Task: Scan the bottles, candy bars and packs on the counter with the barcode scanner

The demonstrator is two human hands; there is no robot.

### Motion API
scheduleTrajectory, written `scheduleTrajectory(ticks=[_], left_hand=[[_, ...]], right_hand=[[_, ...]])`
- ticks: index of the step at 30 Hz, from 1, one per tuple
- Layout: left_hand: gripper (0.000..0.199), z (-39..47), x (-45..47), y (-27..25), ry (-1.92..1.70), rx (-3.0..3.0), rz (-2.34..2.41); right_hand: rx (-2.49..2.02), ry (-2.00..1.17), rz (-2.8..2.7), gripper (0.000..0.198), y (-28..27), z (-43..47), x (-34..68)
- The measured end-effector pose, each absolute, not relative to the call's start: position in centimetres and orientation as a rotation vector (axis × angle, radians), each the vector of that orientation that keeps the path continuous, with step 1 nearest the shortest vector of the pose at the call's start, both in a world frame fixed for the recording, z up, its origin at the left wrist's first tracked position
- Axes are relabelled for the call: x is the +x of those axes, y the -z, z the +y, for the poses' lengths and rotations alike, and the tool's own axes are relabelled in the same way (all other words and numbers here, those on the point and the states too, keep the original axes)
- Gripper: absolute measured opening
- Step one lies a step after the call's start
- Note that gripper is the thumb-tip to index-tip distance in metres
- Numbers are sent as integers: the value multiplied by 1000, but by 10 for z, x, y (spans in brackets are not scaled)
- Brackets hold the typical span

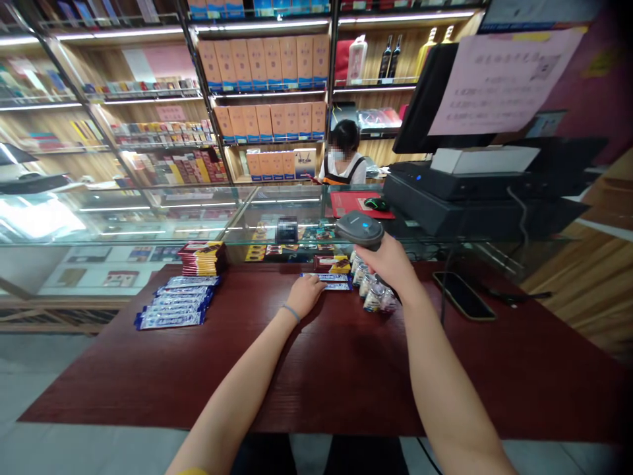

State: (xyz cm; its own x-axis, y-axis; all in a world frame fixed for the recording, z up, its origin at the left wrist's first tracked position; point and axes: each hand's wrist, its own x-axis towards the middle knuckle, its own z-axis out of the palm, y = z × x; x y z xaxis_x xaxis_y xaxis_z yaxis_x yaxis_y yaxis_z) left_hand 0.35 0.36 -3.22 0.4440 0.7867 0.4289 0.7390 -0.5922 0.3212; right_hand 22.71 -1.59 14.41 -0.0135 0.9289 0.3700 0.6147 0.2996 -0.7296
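My right hand (388,264) is wrapped round the grip of a dark grey barcode scanner (360,227), raised above the small wrapped packs (378,295). My left hand (305,295) lies low on the wooden table, fingers curled over the left end of slim blue-and-white packets (337,282). Just behind these packets are a few maroon-and-yellow packets (332,264). On the left, many similar blue-and-white packets (175,303) lie overlapped in a row, with a stack of maroon-and-yellow packets (202,257) behind them.
A phone (463,295) lies on the table (346,369) at the right, near cables. Beyond the table's far edge runs a glass display counter (188,214) bearing a mouse (376,204) and a monitor (430,99). A person (345,161) is behind the counter, before stocked shelves.
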Motion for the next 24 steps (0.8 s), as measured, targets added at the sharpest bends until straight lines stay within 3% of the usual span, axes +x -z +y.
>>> scheduleTrajectory(ticks=[6,11,17,24], left_hand=[[21,4,-18,22,-1441,1707,1350],[37,5,-41,10,-1515,884,963],[38,3,-54,3,-1541,709,812],[40,0,-55,1,-1506,711,814]], right_hand=[[-1390,-486,-1718,37,-145,-19,220],[-1309,-444,-1814,48,-136,-17,213],[-1297,-514,-2166,52,-133,-22,210],[-1472,-260,-2294,60,-136,-27,204]])
